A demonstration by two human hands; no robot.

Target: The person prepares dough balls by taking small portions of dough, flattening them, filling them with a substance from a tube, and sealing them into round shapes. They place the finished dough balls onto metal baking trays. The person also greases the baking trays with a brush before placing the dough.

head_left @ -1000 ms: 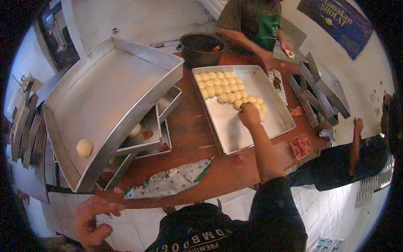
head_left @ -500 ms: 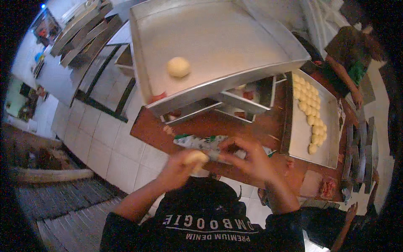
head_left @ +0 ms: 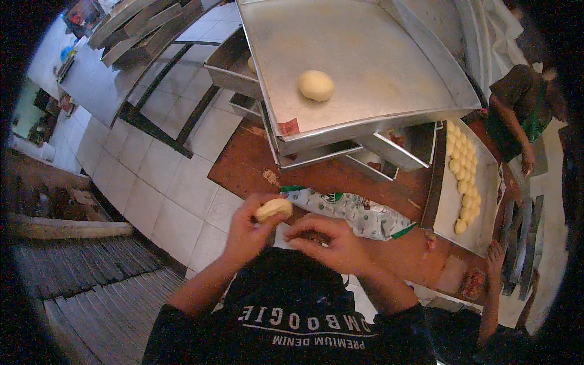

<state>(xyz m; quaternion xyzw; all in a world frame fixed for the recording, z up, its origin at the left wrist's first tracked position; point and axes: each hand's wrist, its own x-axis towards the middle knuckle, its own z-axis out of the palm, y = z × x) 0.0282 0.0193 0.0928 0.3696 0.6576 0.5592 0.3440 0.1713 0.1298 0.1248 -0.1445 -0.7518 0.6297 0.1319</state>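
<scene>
My left hand (head_left: 246, 224) grips a pale yellow dough piece (head_left: 274, 210), its fingers wrapped round the near end. Just right of the dough is my right hand (head_left: 331, 242), loosely curled, thumb and fingers a little apart. I see nothing held in it. Behind the hands lies a crumpled white and green plastic bag (head_left: 356, 213) on the reddish-brown table (head_left: 243, 152). One smooth dough ball (head_left: 316, 86) rests in the large metal tray (head_left: 371, 121) beyond, with a small red scrap (head_left: 289, 126) in the tray's near left corner.
The large tray sits on stacked smaller metal pans (head_left: 401, 146). To the right, a long tray (head_left: 477, 240) holds several rows of dough balls (head_left: 465, 176). A co-worker (head_left: 517, 103) stands at the far right; another person's hand (head_left: 494, 258) reaches in near the table's right end.
My right hand has come lower and closer to the dough, its fingers more curled. My left hand still holds the dough. The view has shifted, and another person's hand has risen at the right.
</scene>
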